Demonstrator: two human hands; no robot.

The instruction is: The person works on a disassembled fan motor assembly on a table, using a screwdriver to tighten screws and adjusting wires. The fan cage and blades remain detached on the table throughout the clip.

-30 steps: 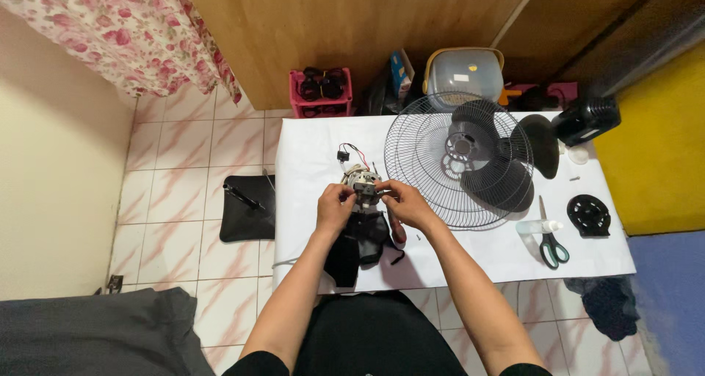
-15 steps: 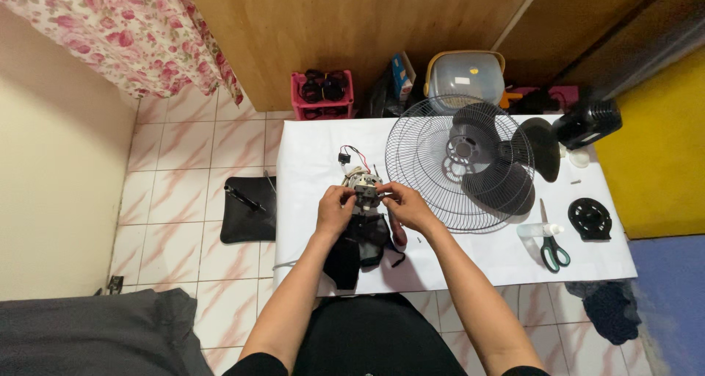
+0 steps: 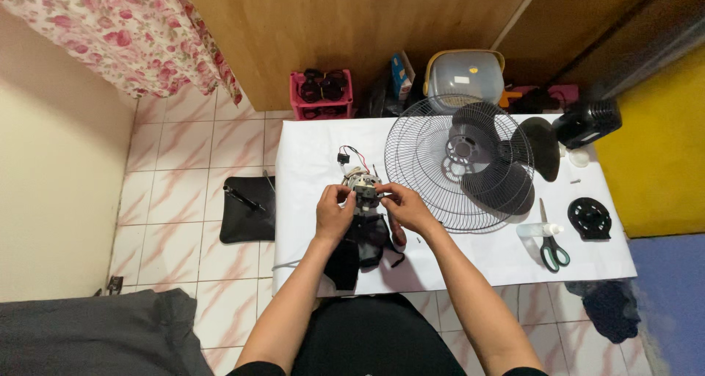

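Little changed from the earlier frames: both hands stayed on the fan motor [image 3: 361, 189] at the bench's [image 3: 308, 156] near-middle, same spot, same pose. The left hand [image 3: 332, 214] had its fingers curled closed on the motor's left side, the right hand [image 3: 404, 208] pinched it from the right, fingertips meeting at the metal top. The wires with a small black plug [image 3: 344, 156] kept trailing off just beyond the fingers. The black housing [image 3: 363, 247] lay under the wrists, on the body side of the fingers.

To the right of the fingers, near, sat the round wire guard [image 3: 422, 163] with the black fan blade [image 3: 507, 174] lying on it. Further right: green-handled scissors [image 3: 551, 247], a small clear bottle [image 3: 532, 230] touching them, a black round cap [image 3: 590, 218], a black rear cover [image 3: 587, 121] at the far corner.

The bench was covered in white. Left of the fingers, down on the tiled floor [image 3: 183, 156], was a black flat mat [image 3: 246, 211] with a tool on it. Beyond the bench stood a pink crate [image 3: 322, 97], a lidded grey container [image 3: 465, 78], a wood-panel wall [image 3: 352, 23]. A floral curtain [image 3: 125, 31] hung far left.
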